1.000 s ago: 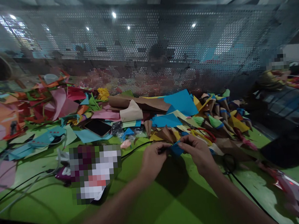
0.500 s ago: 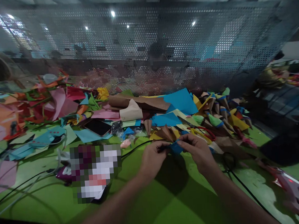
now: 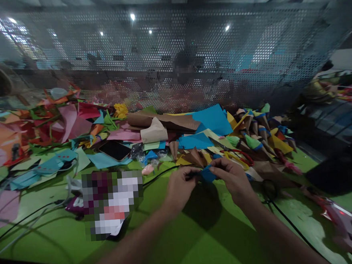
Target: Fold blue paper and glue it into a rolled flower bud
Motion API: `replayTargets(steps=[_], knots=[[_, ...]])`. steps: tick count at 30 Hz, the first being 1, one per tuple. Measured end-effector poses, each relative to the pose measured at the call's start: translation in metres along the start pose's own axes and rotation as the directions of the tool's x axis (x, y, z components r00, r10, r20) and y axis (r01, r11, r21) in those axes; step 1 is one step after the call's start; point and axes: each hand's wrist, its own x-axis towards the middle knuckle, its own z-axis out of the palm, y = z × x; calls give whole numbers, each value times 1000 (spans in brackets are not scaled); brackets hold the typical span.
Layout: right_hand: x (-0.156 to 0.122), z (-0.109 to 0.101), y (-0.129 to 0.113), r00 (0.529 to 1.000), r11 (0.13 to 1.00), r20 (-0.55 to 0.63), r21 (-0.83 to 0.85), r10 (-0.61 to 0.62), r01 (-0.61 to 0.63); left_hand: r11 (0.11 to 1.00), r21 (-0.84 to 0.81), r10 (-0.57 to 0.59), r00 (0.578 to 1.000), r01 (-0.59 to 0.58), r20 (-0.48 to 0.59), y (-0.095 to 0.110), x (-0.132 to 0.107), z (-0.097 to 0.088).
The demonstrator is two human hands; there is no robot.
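Observation:
Between my two hands is a small piece of blue paper (image 3: 208, 174), held just above the green table (image 3: 189, 235). My left hand (image 3: 183, 184) pinches its left side, with the fingertips partly in shadow. My right hand (image 3: 231, 175) grips the right edge between thumb and fingers. Right behind the hands lie folded brown paper pieces (image 3: 196, 156). A pair of red-handled scissors (image 3: 246, 157) rests just beyond my right hand.
At the right lies a pink glue gun (image 3: 340, 221) with a lit red light. A phone (image 3: 114, 150) sits among paper sheets, and a second, blurred-out phone (image 3: 117, 204) lies left. Paper cones (image 3: 254, 126) are heaped at back right. A perforated metal screen (image 3: 158, 48) stands behind.
The blue paper has tilted very slightly between my fingers. Both hands otherwise stay in the same place, and the table looks unchanged.

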Motion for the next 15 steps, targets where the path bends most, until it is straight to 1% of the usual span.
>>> replayTargets(steps=[6,11,15], knots=[[-1,0,-2,1000,1000,5,11,7,-7,1000,-23,4,1000,-3,7,1,0,-1],[0,-1,-7,1000,1000,26,-21,14,-14,993,-111,-40,999,40,-2,3,2,-2],[1,-1,-6,998,998,57,-61,-1,4,991,-133,-35,999,33,-18,6,2,-4]])
